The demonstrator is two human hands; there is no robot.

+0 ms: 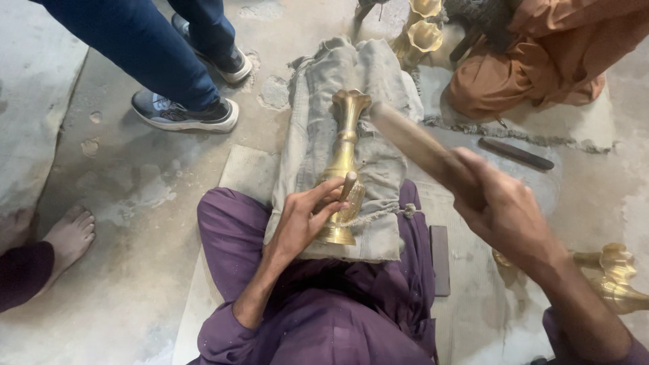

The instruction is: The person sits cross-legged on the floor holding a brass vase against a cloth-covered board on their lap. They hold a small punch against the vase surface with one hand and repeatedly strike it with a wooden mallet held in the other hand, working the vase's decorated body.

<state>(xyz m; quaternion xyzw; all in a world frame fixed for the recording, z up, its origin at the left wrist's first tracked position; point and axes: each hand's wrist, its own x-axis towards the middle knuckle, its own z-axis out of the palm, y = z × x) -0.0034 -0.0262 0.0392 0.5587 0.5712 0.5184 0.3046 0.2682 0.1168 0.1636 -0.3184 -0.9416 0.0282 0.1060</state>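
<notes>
Brass vase point(344, 155) lay on the cloth pad point(378, 81) over his lap. Left hand point(304, 220) pinched a small punch point(347, 185) against it; right hand point(503, 209) gripped the mallet point(412, 138). Looked heavy, stiff, slippery; steady it near the base.

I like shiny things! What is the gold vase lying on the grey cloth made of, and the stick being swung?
The golden fluted vase looks like brass: yellow metal with a soft shine. The brown round stick in the right hand looks like wood, matte and blurred. The grey folded cloth seems coarse woven fabric, frayed at its edges.
</notes>
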